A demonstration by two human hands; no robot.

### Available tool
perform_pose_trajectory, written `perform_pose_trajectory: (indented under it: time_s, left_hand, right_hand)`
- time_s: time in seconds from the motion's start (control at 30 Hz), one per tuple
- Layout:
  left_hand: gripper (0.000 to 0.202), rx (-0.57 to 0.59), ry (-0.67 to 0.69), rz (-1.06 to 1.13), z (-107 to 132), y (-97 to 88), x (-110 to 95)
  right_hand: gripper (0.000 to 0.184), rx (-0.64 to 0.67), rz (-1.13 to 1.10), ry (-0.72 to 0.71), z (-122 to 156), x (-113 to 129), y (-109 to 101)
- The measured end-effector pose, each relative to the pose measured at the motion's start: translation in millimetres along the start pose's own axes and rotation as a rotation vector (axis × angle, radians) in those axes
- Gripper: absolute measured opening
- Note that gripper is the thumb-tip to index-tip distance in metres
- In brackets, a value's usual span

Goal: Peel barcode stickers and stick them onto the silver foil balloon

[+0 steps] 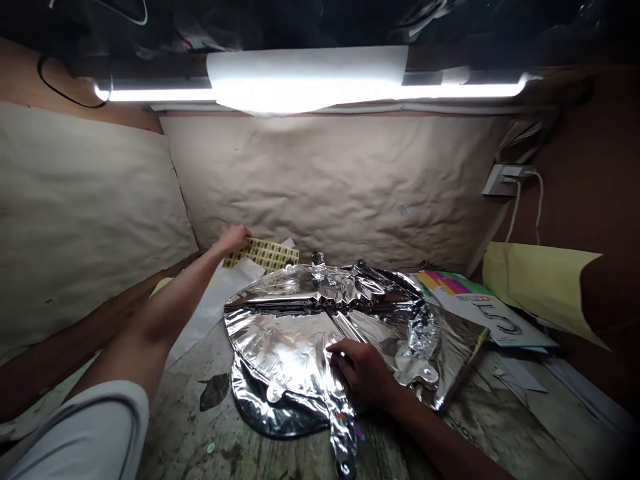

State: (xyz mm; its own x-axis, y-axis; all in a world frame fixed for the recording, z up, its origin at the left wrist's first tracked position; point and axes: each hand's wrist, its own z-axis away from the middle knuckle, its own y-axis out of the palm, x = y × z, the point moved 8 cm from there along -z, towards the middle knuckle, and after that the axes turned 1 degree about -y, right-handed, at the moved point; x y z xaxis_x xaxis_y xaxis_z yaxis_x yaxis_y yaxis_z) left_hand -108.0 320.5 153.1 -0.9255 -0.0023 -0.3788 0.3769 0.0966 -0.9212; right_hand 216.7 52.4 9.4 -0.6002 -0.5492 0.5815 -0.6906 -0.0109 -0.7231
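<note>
My left hand [234, 237] reaches out to the far left of the table, its fingers closed at the corner of a yellow sheet of small printed stickers [273, 254]. Whether a single sticker is between the fingertips is too small to tell. In the middle lies a flat, uninflated silver foil balloon [280, 333] with small tabs and a long tail [343, 443] toward me. My right hand [361, 372] rests on the foil, index finger stretched out and the others loosely bent. More foil shows under the balloon's near edge and on its right.
Printed balloon packets [493, 317] lie at the right, beside a curling yellow sheet [545, 280]. White papers [205, 307] lie on the left. A lit tube lamp [465, 90] hangs low across the back, and a socket with cables [505, 180] is on the right.
</note>
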Motion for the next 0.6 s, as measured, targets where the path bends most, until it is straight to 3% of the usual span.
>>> perform_pose_trajectory:
  time_s: [0.13, 0.2, 0.23, 0.3, 0.37, 0.5, 0.6]
  left_hand:
    - [0.026, -0.264, 0.025, 0.243, 47, -81.6, 9]
    - [0.033, -0.302, 0.065, 0.415, 79, -95.6, 7]
    - [0.039, -0.276, 0.089, 0.507, 95, -91.7, 4]
    - [0.054, -0.160, 0.148, 0.697, 127, -64.5, -10]
    - [0.062, 0.004, 0.176, 0.854, 159, -16.9, -28]
    - [0.055, 0.252, 0.213, 1.093, 221, 81.4, -68]
    - [0.046, 0.352, 0.242, 1.217, 249, 122.2, -94]
  right_hand:
    - [0.026, -0.008, -0.019, -0.010, 1, -2, 1]
    - [0.027, -0.016, -0.047, -0.015, 1, -1, 0]
    - [0.027, -0.029, -0.074, -0.009, 0, -1, -1]
    - [0.028, -0.063, -0.188, 0.040, -3, -2, -7]
    - [0.038, -0.081, -0.412, 0.133, -6, -5, -12]
    - [0.065, -0.043, -0.965, 0.210, -10, 4, -17]
    - [0.062, -0.059, -1.093, 0.180, -11, 12, -24]
